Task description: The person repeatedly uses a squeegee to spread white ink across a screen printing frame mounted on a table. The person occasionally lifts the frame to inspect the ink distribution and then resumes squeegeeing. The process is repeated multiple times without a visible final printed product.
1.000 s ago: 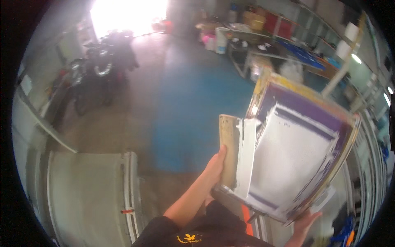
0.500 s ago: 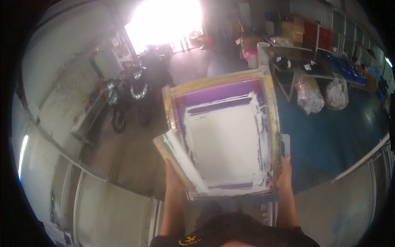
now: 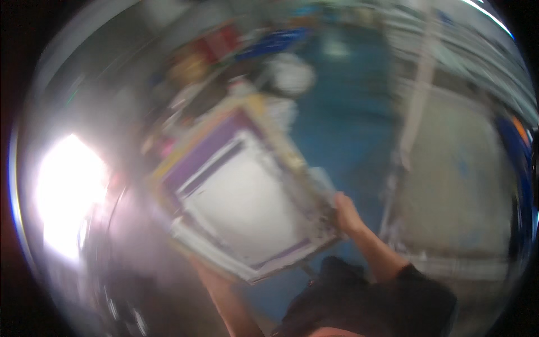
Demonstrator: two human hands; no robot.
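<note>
Between my two hands is a screen printing frame [image 3: 241, 191], tilted, with a yellowish worn rim, purple borders and white ink smeared over its middle. A squeegee [image 3: 210, 250] coated in white lies along its left side. My right hand [image 3: 349, 214] grips the right edge, close to a pale piece [image 3: 321, 181] sticking out there. Under the left lower corner my left hand [image 3: 201, 267] holds the frame and perhaps the squeegee; its fingers are hidden beneath and blurred. The whole view is smeared by motion.
A long pale bench edge or rail [image 3: 418, 106] runs along the right, beside a greyish flat surface [image 3: 466, 185]. Blue floor [image 3: 353, 123] spreads ahead. Far off stand a blue-topped table [image 3: 275, 44] and a white bag [image 3: 292, 74]. Bright light [image 3: 70, 191] fills a doorway at left.
My view has swung to the right, so the doorway now sits at the far left. The frame, still in both hands, has shifted leftward in view and appears rotated counterclockwise.
</note>
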